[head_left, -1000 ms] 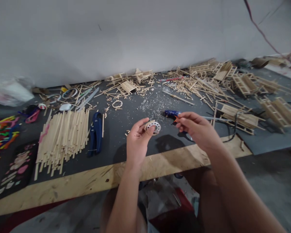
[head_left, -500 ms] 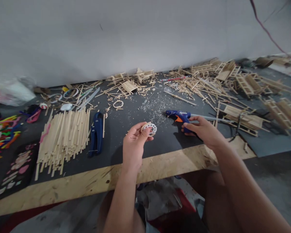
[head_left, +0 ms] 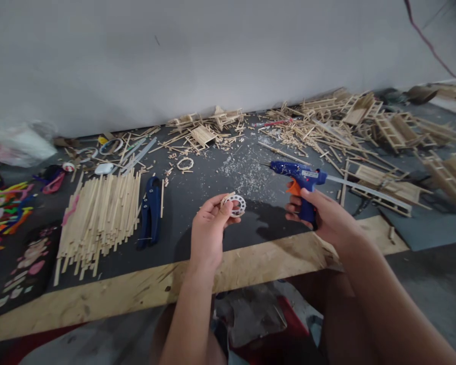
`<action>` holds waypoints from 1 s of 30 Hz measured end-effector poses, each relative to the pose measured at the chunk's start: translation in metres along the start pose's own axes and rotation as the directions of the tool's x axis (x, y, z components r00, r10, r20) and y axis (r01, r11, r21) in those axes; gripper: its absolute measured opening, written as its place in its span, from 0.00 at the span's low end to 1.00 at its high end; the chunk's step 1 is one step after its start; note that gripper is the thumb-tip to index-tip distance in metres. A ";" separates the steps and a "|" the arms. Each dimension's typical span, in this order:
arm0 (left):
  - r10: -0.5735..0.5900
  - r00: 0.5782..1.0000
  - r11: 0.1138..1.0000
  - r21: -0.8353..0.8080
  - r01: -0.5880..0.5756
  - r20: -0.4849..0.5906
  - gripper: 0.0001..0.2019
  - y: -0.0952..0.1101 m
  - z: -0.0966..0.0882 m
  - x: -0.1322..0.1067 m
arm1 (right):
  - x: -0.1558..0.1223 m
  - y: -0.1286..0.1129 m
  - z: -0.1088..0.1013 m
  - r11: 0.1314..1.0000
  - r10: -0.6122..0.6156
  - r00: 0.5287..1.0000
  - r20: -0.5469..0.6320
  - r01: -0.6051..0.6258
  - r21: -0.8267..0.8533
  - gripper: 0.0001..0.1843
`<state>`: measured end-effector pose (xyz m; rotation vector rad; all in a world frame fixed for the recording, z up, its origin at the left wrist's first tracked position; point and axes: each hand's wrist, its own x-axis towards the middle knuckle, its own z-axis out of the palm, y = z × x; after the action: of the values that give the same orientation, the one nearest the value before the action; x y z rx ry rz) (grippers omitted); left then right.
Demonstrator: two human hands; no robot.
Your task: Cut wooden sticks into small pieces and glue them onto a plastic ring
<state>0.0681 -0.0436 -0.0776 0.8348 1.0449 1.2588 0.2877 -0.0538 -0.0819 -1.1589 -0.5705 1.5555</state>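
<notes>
Surroundings: stack of wooden sticks (head_left: 99, 215) to my left on the dark mat (head_left: 197, 187), blue cutter (head_left: 151, 209) beside it; loose stick scraps (head_left: 319, 129) along the far wall.
In the way: nothing between my hands.
Left hand (head_left: 207, 233): fingertips pinched on a small white ring (head_left: 234, 204), held above the mat.
Right hand (head_left: 327, 215): fist wrapped round the blue glue gun (head_left: 302, 182) handle, nozzle aimed left toward the ring, well apart from it.

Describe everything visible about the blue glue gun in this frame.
The glue gun has a blue plastic body, an orange trigger and a pale glue stick jutting from its back toward the right. The right hand grips its handle and holds it upright above the dark table mat, nozzle pointing left toward the small wooden ring pinched in the left hand. Nozzle and ring are apart.
</notes>
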 end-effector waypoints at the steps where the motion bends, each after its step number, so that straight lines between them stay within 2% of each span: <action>1: -0.008 1.000 1.000 -0.003 0.008 0.002 0.14 0.000 0.000 0.000 | -0.001 -0.001 0.001 1.000 0.012 1.000 0.013 -0.012 0.021 0.14; 6: -0.042 0.999 0.999 -0.021 0.042 0.003 0.12 0.002 0.003 0.001 | -0.003 0.001 0.002 0.999 -0.018 0.993 0.118 0.012 0.048 0.10; 11: -0.071 0.997 0.996 -0.060 0.072 0.015 0.11 0.003 0.005 0.001 | -0.008 0.006 0.005 0.993 -0.091 0.987 0.134 0.099 -0.060 0.09; 17: -0.101 0.993 0.986 -0.131 0.108 0.057 0.08 0.004 0.004 0.000 | -0.010 0.011 0.011 0.990 -0.093 0.978 0.184 0.111 -0.086 0.08; 20: -0.103 0.993 0.984 -0.141 0.110 0.058 0.08 0.003 0.003 0.000 | -0.009 0.013 0.011 0.982 -0.057 0.976 0.208 0.092 -0.165 0.10; 23: -0.102 0.993 0.985 -0.137 0.109 0.054 0.07 0.003 0.003 0.000 | -0.009 0.015 0.011 0.970 -0.014 0.981 0.193 0.060 -0.236 0.12; 30: -0.105 0.992 0.984 -0.133 0.114 0.074 0.08 0.003 0.004 0.000 | -0.009 0.017 0.015 0.958 0.016 0.991 0.133 0.022 -0.284 0.15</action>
<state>0.0711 -0.0430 -0.0734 0.7000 0.9274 1.1876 0.2666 -0.0649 -0.0867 -1.2718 -0.9103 1.5925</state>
